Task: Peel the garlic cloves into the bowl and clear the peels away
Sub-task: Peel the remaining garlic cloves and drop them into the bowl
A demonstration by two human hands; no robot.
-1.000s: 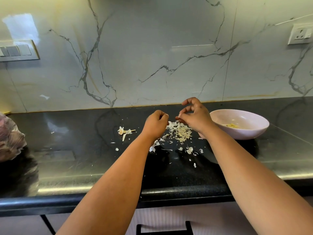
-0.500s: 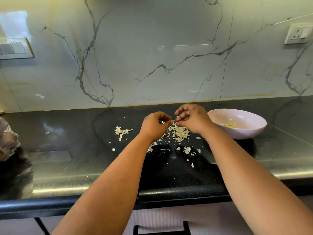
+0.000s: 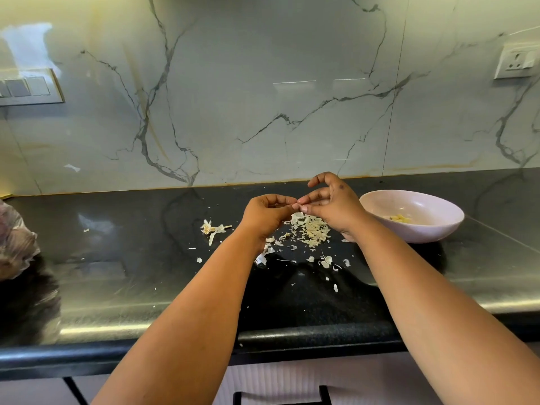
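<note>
Since half a second ago my right hand [image 3: 333,207] has lifted, pinching peel off the clove gripped in my left hand [image 3: 264,213], above the peels [image 3: 311,232], beside the bowl [image 3: 438,229].

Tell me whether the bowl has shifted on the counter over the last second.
No. The bowl sits at the same spot, right of the peel pile and close to the counter's back edge; only the camera shifted slightly.
</note>
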